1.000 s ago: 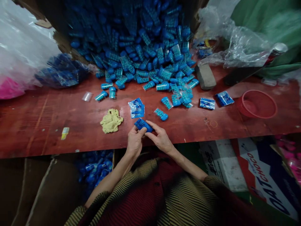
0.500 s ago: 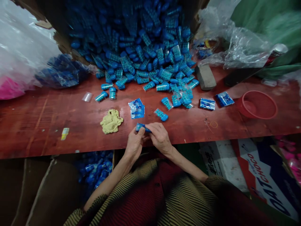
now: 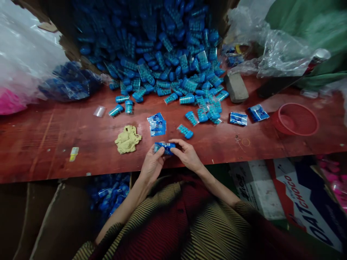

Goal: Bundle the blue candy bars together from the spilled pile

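My left hand and my right hand both pinch a small blue packet between their fingertips, just above the near edge of the red wooden table. The left fingers grip its left end, the right fingers its right end. Just beyond it lie a flat blue printed packet and a small blue capsule-shaped pack. A large heap of blue packs spills from the back onto the table.
A crumpled yellow cloth lies left of my hands. A red plastic basket sits at the right, with two flat blue packets and a grey block nearby. Clear plastic bags flank the heap. Cardboard boxes stand below the table.
The blue packet has been turned and folded from lying flat and angled to a narrow roll held level between both hands. The hands stayed at the table's near edge.
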